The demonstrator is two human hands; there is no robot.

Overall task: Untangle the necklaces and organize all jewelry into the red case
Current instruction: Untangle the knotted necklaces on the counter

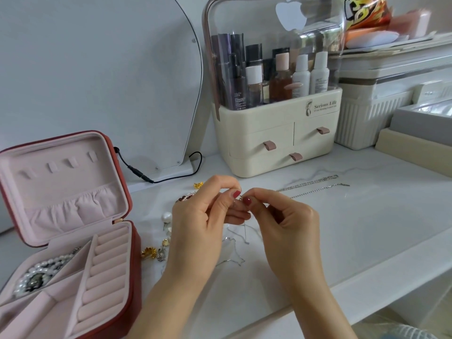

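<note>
The marble-look white desk [367,228] was taken up at 9 o'clock by the red case [73,241], lid propped open, soft pink lining, ridged ring rolls left bare; a pearl strand [49,267] was already tucked into its left compartment. Dead centre, a thin silver chain [241,232] was pinched between thumb and forefinger of the left hand [203,223] and likewise by the right hand [288,223], fingertips nearly touching; the slack was left dangling in loops onto the desk. Two more silver chains [310,185] were laid out straight at 1 o'clock; gold and pearl earrings [159,248] were scattered just left of the left wrist. Probably the knot could be tightened if the chain were pulled too hard; links that fine might be snapped; the loose earrings could get swept off by a forearm.
</note>
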